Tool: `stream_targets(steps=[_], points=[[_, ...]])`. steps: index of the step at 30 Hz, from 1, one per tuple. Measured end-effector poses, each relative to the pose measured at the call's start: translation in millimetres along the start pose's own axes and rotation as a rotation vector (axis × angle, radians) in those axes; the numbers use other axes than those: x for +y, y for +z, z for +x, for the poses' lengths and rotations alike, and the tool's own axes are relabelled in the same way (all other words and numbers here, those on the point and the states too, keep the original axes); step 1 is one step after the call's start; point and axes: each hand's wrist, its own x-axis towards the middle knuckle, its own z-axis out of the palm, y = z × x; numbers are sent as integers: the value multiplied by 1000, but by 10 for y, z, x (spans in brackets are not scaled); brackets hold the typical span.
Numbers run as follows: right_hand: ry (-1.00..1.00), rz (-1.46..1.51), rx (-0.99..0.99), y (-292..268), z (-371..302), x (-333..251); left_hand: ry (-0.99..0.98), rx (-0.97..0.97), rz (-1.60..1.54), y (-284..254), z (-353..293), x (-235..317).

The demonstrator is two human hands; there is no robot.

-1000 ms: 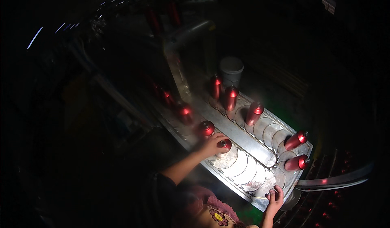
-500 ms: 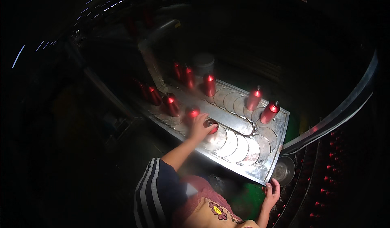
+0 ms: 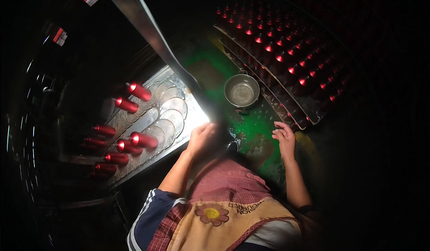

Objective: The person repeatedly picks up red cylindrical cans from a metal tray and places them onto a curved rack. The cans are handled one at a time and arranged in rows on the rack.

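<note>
My left hand (image 3: 201, 137) is at the near right corner of the metal table (image 3: 150, 167), its fingers curled together. What they hold, if anything, is hidden. My right hand (image 3: 285, 139) hangs in the air over the green floor with its fingers loosely apart and nothing in them. On the table, overlapping round metal plates (image 3: 164, 129) run in a loop. Several glossy red bottles with narrow necks stand on these plates; the nearest red bottle (image 3: 144, 139) is left of my left hand. Farther back are two more, one red bottle (image 3: 139, 91) beside another (image 3: 126, 104).
A round metal bowl (image 3: 242, 91) sits beyond my hands, between the table and a rack. Many red bottles (image 3: 293, 68) stand in rows on that rack at the right. A metal band (image 3: 152, 27) slants above the table's far end. The surroundings are dark.
The view has turned right, bringing the rack and bowl into sight. My left hand has left the bottles for the table corner. My right hand has come away from the table edge.
</note>
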Motion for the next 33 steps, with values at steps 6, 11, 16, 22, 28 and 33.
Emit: stream_targets(steps=[6,11,16,22,28,33], points=[[-57,-351,384,-722,268,-169,86,-323,148,604,1129,267],[-83,-509,608,-2294,1608,181,390,-586,471,2766,2749,582],[153,-934,706,-3256,2710,957,774,-698,933,4491,3669,407],[186,-990,699,-3832,3442,1854,923,-741,969,5293,4182,-222],[35,-911,735,-4132,3506,2282,917,-645,1018,5430,4317,-572],[-17,-812,582,-4627,3332,2237,859,-736,906,5358,4279,-337]])
